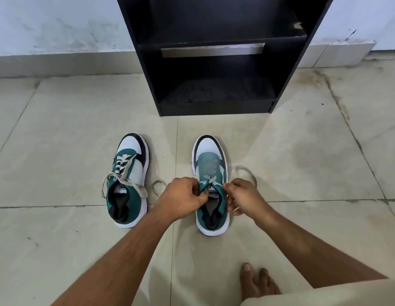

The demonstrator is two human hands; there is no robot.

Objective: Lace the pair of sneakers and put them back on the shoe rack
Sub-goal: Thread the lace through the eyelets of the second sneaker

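Two green, white and black sneakers stand on the tiled floor, toes towards the rack. The left sneaker [128, 182] has its cream lace threaded through, with the ends lying loose over its opening. The right sneaker [210, 184] is between my hands. My left hand [183, 194] pinches the lace at the shoe's left top eyelet. My right hand [244, 198] pinches the other lace end [245, 171] at the right top eyelet; that end loops out over the floor. A loop of lace [158, 187] also lies left of my left hand.
The black shoe rack [214, 56] stands against the white wall straight ahead, with its shelves empty. My bare foot [256, 281] rests on the floor at the lower right, beside light fabric at the frame's bottom corner.
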